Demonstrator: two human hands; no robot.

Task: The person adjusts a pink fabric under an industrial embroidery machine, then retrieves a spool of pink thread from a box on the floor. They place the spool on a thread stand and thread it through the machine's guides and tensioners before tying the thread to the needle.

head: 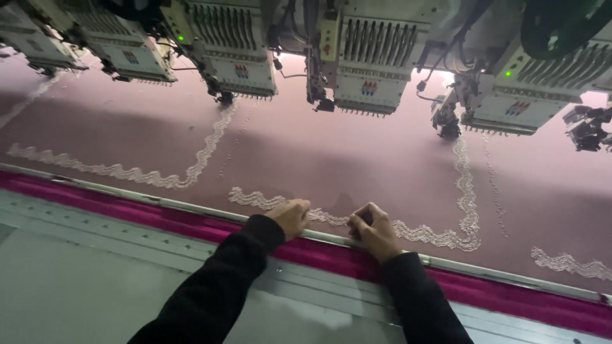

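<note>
Lace trim [331, 220] at lower centre, pinched by curled left hand [292, 216] and right hand [373, 229] on mauve fabric [319, 159].

Embroidery machine heads [368, 57] above; grey table [76, 280] below.

Small square labels with red, blue and yellow marks on the white fronts of the embroidery heads along the top: one [241, 71], another [369, 88], a third [517, 108]. No packages, signs or screens visible.
</note>
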